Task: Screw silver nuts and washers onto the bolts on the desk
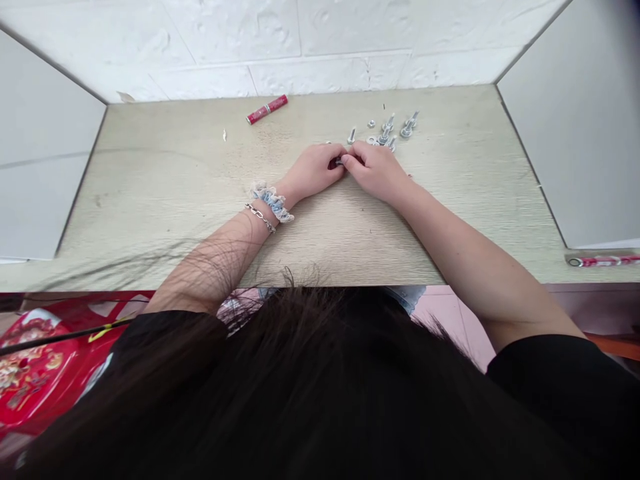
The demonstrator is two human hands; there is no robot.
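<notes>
Near the middle of the wooden tabletop [320, 233], my left hand [315, 170] and my right hand [375, 172] meet fingertip to fingertip. Between them shows a small metal piece [339, 161], probably a bolt, mostly covered by the fingers; both hands pinch it. Just beyond the fingers a single bolt [352, 135] stands upright. Behind my right hand are several bolts with nuts or washers [385, 133], a loose washer [371, 140] and a loose nut [371, 124]. Two more bolts [407, 128] stand farther right.
A red tube [267, 110] lies at the back, with a small white scrap [225, 135] to its left. Grey panels [45, 147] [575, 133] flank the tabletop, and a white wall [325, 40] closes the back. Another red tube [605, 261] lies at the right front edge.
</notes>
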